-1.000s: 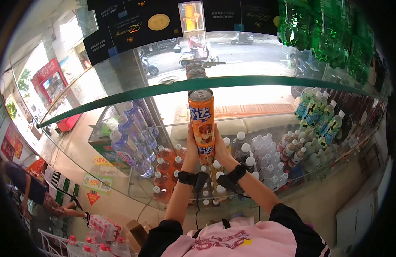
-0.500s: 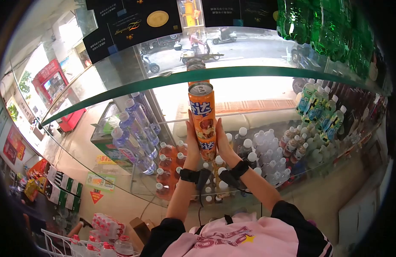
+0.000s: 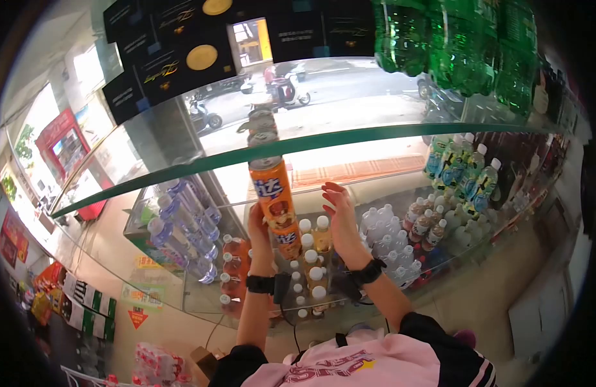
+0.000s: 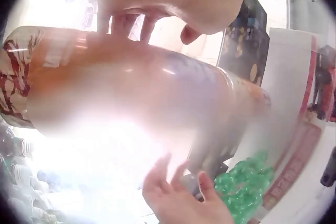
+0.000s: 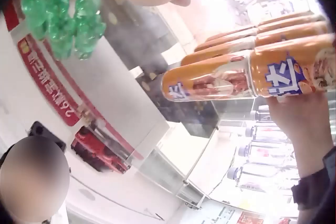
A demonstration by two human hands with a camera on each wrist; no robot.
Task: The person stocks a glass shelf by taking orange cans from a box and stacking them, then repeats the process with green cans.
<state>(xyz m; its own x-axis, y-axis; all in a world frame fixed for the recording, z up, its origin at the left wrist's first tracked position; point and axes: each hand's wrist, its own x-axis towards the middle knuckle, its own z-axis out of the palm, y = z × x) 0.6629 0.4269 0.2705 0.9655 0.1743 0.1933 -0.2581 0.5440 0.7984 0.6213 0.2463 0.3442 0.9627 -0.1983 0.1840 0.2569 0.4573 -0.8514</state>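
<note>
Two orange soda cans (image 3: 269,193), one stacked on the other, stand at the front of a row in the head view. Their top comes up close to the green edge of a glass shelf (image 3: 388,133). My left hand (image 3: 260,240) lies along the left side of the stack, its fingers touching the cans. To the right, my right hand (image 3: 344,226) is apart from the cans, fingers spread and holding nothing. The right wrist view shows the stacked cans (image 5: 215,79) with more orange stacks behind, and my left hand (image 5: 296,119) against the lower side.
Clear-capped bottles (image 3: 311,261) stand below the cans. Red-orange bottles (image 3: 233,274) and tall clear bottles (image 3: 182,222) are at left, and small white bottles (image 3: 382,226) at right. Green bottles (image 3: 459,45) and black boxes (image 3: 175,64) sit on the upper shelf.
My right hand has let go of the cans and moved away to the right. My left hand stays on them. The cans now lean left in the head view, which has shifted.
</note>
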